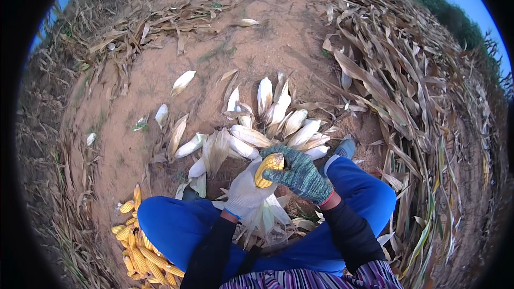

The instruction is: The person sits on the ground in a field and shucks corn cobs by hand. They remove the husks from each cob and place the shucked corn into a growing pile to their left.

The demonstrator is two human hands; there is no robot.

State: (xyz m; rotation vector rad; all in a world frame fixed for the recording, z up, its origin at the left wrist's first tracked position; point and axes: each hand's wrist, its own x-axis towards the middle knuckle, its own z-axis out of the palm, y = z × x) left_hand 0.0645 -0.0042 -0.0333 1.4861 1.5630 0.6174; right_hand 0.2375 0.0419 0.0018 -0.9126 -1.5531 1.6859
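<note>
A yellow ear of corn [268,170] is between my hands, tilted, with its kernels bare at the upper end. My left hand [245,192], in a pale knit glove, wraps around its lower part. Pulled-back pale husk leaves [268,216] hang below that hand. Around the ear's upper right side curl the fingers of my right hand [299,174], in a green-and-black knit glove. Just beyond both hands lie several ears still in white husks [251,135] on the soil. Whether the ear's base is still joined to the husk is hidden by the left glove.
Bare yellow corn ears [146,259] are heaped beside my left knee. Dry cornstalks [401,88] form a long bank on the right, and more stalks [160,28] lie at the far left. Reddish soil [273,28] stretches ahead. Loose husks [281,230] lie between my bent legs.
</note>
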